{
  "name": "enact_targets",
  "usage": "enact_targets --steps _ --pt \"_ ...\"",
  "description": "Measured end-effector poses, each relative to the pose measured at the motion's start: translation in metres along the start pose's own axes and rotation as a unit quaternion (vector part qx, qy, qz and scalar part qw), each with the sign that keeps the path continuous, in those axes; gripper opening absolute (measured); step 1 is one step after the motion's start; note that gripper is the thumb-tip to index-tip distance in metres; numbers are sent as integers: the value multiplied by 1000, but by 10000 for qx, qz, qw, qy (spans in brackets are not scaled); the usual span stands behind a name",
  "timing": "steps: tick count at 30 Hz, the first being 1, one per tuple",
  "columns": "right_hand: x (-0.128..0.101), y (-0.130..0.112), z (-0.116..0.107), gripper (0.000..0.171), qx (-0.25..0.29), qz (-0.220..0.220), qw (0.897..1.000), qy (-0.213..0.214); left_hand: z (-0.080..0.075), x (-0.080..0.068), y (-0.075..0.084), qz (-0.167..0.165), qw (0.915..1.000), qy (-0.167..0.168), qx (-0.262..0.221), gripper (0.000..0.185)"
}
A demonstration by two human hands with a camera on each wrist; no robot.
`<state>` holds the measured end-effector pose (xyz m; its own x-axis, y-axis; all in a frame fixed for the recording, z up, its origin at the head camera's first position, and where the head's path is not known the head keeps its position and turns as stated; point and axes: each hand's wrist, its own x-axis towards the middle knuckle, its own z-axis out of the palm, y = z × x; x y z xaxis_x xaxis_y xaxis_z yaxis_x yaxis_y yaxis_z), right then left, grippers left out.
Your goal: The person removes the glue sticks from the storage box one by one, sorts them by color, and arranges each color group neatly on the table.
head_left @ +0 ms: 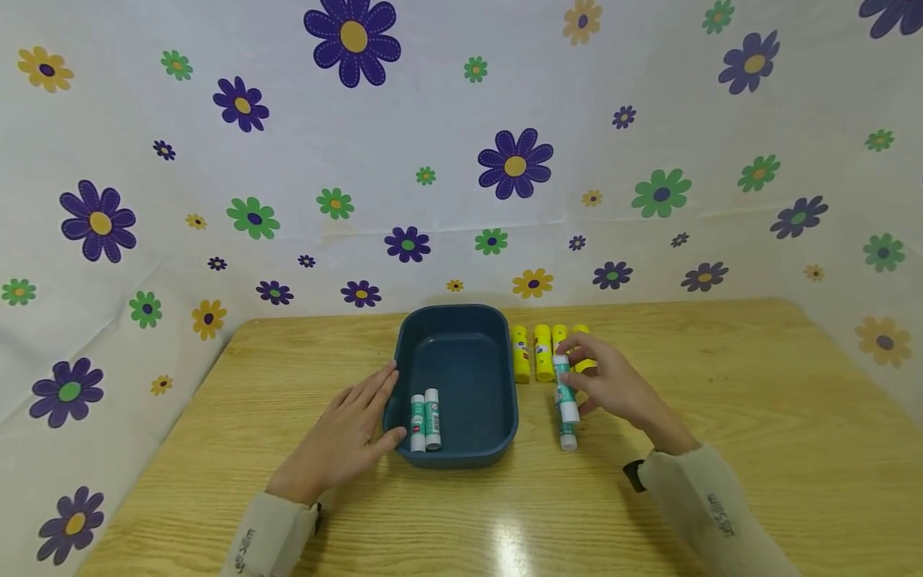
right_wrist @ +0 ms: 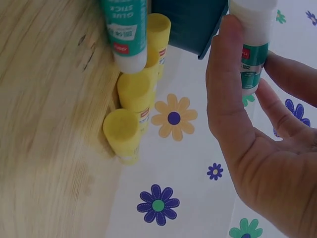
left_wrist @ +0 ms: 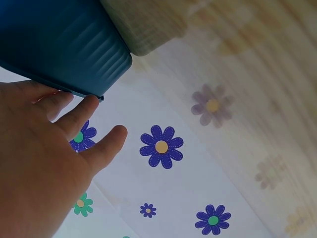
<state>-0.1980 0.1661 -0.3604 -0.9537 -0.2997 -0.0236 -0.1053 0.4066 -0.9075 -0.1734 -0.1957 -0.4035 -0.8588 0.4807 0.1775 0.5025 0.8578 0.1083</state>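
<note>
Eight glue sticks are in view: four white-and-green, four yellow. One white-and-green glue stick [head_left: 566,389] is pinched between the thumb and fingers of the right hand [head_left: 613,385], and the right wrist view shows it raised clear of its neighbours. The left hand [head_left: 349,429] grasps nothing; its extended fingers rest on the left rim of the dark blue tray [head_left: 472,369], thumb at the near corner.

Governing relation: the held stick is to the right of the tray, outside its right wall and level with the tray's near half. Its long axis runs from far to near, the near end angled slightly right, so it is roughly parallel to the tray's long side and to the two green sticks [head_left: 425,421] placed side by side at the tray's near-left. The right hand is the nearer by far; the left is across the tray, well apart.

A second white-and-green stick [head_left: 568,439] is on the surface [head_left: 404,521] beneath the held one. The yellow glue sticks [head_left: 543,353] form a row beyond it, the leftmost just beside the tray.
</note>
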Motion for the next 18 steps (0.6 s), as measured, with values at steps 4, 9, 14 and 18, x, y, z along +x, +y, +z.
enact_targets --steps 4,9,14,18 --pt "-3 2 -5 32 4 52 10000 8 -1 2 0 0 10000 7 -8 75" --pt "-4 7 -11 31 -10 -21 10000 -44 -1 3 -1 8 10000 31 17 75" --pt "-6 13 -10 31 -198 278 9994 -109 -1 1 -1 38 10000 46 -32 75" --pt "-7 18 -12 30 -389 482 9979 -187 1 1 1 27 10000 36 -67 76"
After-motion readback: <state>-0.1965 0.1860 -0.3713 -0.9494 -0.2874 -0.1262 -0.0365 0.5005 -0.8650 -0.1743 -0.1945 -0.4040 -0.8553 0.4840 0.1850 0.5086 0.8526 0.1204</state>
